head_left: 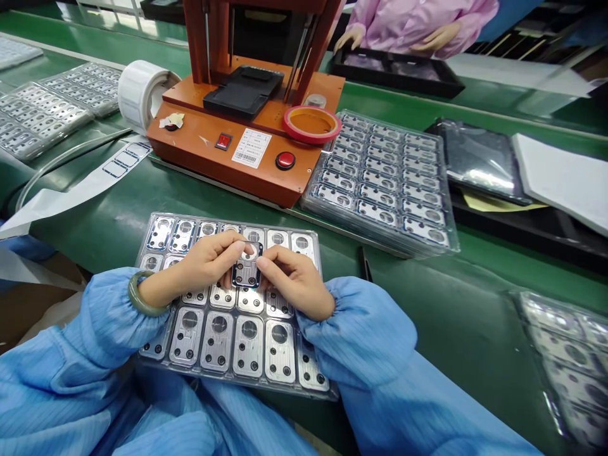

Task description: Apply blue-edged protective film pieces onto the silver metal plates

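Both hands meet over a clear plastic tray (228,379) of silver metal plates, each with a large round recess and small dark holes. Between them is one metal plate (247,269) edged by a dark blue frame. My left hand (206,259) pinches its upper left side with thumb and index finger. On the right side, the thumb and fingers of my right hand (297,278) grip the same plate. Two plates in the tray's top left also carry blue frames. Parts of the tray's middle rows are hidden under my hands.
Beyond the tray stands an orange press (228,142) with red tape (312,125) on it. Stacked trays (380,183) lie right of it, a label roll (142,95) left. Black tweezers (365,263) lie near my right sleeve. A person in pink (413,25) works across the table.
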### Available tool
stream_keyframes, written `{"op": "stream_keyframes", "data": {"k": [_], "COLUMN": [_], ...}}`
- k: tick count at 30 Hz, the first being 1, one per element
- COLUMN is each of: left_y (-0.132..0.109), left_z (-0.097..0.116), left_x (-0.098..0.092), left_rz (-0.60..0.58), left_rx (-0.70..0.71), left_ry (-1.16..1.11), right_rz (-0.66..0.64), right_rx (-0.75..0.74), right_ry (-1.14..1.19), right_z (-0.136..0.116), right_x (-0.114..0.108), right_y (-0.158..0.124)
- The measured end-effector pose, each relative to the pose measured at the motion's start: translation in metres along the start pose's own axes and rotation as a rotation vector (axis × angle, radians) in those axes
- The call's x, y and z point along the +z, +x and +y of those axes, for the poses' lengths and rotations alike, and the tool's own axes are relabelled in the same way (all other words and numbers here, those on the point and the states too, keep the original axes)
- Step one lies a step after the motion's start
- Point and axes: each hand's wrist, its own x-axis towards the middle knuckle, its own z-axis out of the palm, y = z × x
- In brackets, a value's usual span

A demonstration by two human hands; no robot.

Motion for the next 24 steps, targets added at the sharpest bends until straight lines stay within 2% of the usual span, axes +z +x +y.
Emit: {"op": "stream_keyframes", "data": {"k": [10,14,17,22,24], "left_y": [-0.0012,-0.0014,-0.0014,-0.0015,-0.0013], "left_z": [0.0025,0.0034,0.0042,0.0048,0.0049], "left_x": [0.0002,0.0009,0.0013,0.0008,0.0004], "left_rz": [-0.086,-0.148,-0.162,-0.163,-0.181], "left_rx": [-0.031,-0.048,-0.053,-0.045,-0.022], "left_ry": [-0.007,0.018,0.020,0.048,0.091], "right_rz": [0.009,0.020,0.007,0.016,0.010], "right_rx": [-0.008,0.033,0.065,0.017,0.052], "right_ry": [0.008,0.003,0.030,0.023,-0.005], "right_z": [0.0013,0.0006,0.0013,0.0020,0.0002], "right_x": [-0.0008,-0.0018,-0.0023,-0.0022,-0.0018], "right_y": [-0.0002,0.0007,0.0008,0.0019,0.0030]}}
